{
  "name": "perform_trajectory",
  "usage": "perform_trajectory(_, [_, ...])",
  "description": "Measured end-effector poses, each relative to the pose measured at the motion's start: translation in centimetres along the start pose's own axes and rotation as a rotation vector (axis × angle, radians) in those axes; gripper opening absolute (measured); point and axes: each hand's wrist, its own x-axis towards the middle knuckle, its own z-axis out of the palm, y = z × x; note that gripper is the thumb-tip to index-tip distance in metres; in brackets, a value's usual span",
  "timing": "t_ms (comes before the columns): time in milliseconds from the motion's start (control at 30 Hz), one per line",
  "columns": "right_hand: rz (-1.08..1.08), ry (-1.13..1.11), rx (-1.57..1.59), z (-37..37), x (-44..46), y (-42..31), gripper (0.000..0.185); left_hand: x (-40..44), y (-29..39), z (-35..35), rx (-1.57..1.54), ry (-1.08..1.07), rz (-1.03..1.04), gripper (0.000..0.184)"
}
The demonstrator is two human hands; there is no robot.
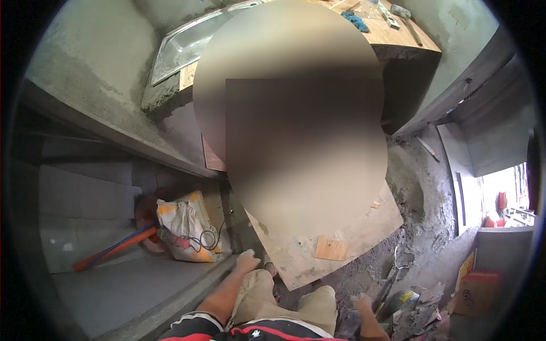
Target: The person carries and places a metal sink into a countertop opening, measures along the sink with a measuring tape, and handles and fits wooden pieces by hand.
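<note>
My left hand (248, 261) is beside my left knee, near the edge of a low grey ledge (210, 284). Its fingers look curled in, and no object shows in it. My right hand (359, 301) hangs out to the right of my right knee, above the rubble-strewn floor. It is small and unclear there, so its fingers cannot be made out. In front of my knees lies a pale, dusty board (284, 256) with a small wood-patterned tile piece (331, 249) on it. A large blurred patch hides the middle of the view.
A metal sink (181, 52) sits at the back left. On the tiled counter (387, 35) are a blue cloth (355, 21) and a mallet (405, 17). A cement bag (190, 227) stands left, by an orange-handled tool (114, 250). At right are rough mortar, debris and a red-brown box (478, 292).
</note>
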Motion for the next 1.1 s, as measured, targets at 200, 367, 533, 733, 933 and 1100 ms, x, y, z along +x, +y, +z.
perform_trajectory(200, [-0.249, -0.028, 0.090, 1.4, 3.7, -1.5, 0.044, -6.1, -7.7, -3.1, 0.031, 0.062, -0.217, 0.043])
perform_trajectory(367, [-0.307, -0.123, 0.203, -6.0, 3.4, -9.8, 0.034, -12.7, -8.5, -1.6, -0.158, 0.123, -0.378, 0.047])
perform_trajectory(533, [-0.521, 0.090, -0.047, -9.3, 8.2, -11.9, 0.030, -14.7, -7.0, -0.3, -0.323, 0.085, -0.383, 0.047])
perform_trajectory(733, [-1.002, 0.475, -0.284, -10.1, 3.9, -15.3, 0.028, -5.3, -7.0, -7.9, -0.320, -0.056, -0.162, 0.038])
perform_trajectory(933, [-0.305, -0.025, 0.036, -10.6, -5.9, -16.4, 0.034, 4.6, -9.5, -14.9, -0.389, 0.082, 0.040, 0.028])
perform_trajectory(1100, [-0.383, 0.206, 0.069, -5.8, 0.2, -7.6, 0.046, 7.0, -3.5, -23.2, -0.181, 0.455, 0.193, 0.031])
